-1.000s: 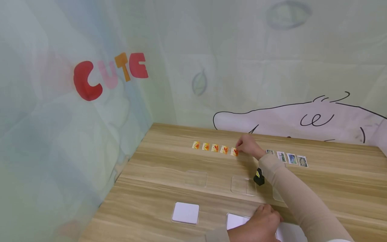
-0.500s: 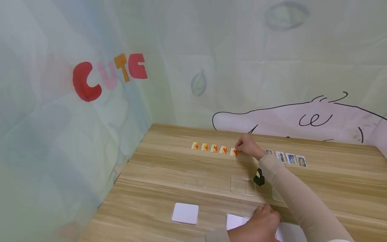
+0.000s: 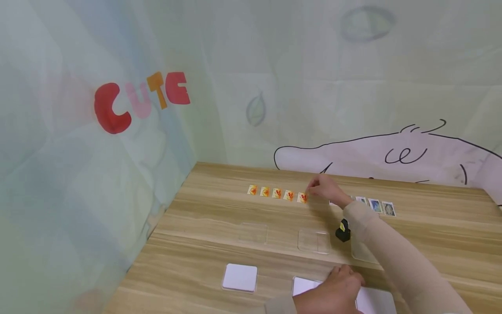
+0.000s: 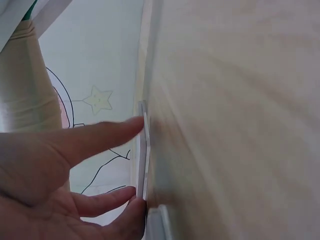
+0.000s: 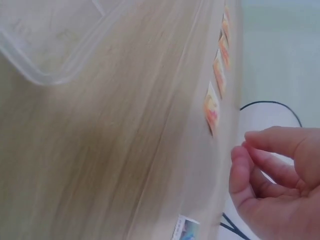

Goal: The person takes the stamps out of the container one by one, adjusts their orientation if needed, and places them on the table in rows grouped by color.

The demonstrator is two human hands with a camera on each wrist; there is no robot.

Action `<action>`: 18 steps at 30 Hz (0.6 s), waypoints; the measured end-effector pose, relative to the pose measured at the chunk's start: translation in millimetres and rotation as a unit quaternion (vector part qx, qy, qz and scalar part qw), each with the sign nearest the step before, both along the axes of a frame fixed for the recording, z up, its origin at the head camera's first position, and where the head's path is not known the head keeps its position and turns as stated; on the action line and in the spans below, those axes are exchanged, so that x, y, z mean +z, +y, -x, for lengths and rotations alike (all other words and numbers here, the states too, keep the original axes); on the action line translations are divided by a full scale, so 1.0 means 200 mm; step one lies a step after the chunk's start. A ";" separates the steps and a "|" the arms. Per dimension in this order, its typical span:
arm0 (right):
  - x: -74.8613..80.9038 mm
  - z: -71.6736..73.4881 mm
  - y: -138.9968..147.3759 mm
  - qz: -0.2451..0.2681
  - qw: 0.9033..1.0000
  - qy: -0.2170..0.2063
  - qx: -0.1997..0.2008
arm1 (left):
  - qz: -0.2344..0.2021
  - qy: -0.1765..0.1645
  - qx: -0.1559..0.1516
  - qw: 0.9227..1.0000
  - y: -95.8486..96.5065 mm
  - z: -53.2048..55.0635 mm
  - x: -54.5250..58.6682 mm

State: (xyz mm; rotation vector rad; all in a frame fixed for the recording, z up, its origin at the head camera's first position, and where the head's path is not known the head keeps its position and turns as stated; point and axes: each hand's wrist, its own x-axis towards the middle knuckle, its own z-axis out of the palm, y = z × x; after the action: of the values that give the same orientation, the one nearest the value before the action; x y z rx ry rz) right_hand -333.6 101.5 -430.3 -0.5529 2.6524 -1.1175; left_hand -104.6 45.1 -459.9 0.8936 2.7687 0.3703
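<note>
Several small orange stamps lie in a row at the back; the rightmost stamp (image 3: 302,197) is beside the fingertips of my right hand (image 3: 327,189). Its thumb and fingers are loosely bent close together. In the right wrist view, nothing shows between the fingers (image 5: 241,167), which sit a little away from the nearest orange stamp (image 5: 212,111). My left hand (image 3: 333,288) rests over a flat white-topped piece (image 3: 305,285) near the front. In the left wrist view, its extended thumb and fingers touch the edge of a thin white slab (image 4: 142,160).
A second row of stamps (image 3: 375,206) lies right, partly behind my right forearm. Shallow clear trays (image 3: 313,241) stand mid-table. Another white-topped flat piece (image 3: 240,278) lies front left, and one more (image 3: 374,301) lies right of my left hand. A printed cloth wall (image 3: 235,131) borders the table.
My right hand has shifted slightly right, away from the rightmost orange stamp, and its forearm has swung right, uncovering more of a clear tray. My left hand has stayed in place.
</note>
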 end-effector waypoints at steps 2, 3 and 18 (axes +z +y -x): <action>0.01 -0.01 0.01 0.012 1.000 -0.002 0.005 | -0.006 -0.018 -0.009 1.000 -0.01 0.01 0.01; 0.01 -0.01 0.02 0.016 1.000 -0.003 0.005 | -0.009 -0.026 -0.011 1.000 -0.02 0.01 0.01; 0.08 -0.12 0.08 0.053 0.997 0.033 0.042 | -0.025 -0.044 -0.041 0.998 -0.04 0.03 0.04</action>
State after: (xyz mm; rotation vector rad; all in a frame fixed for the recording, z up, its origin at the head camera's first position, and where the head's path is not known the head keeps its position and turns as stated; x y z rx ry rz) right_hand -310.2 116.5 -414.1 -0.7272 2.6089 -1.2399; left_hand -109.8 36.5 -452.0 0.9761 2.6440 0.4560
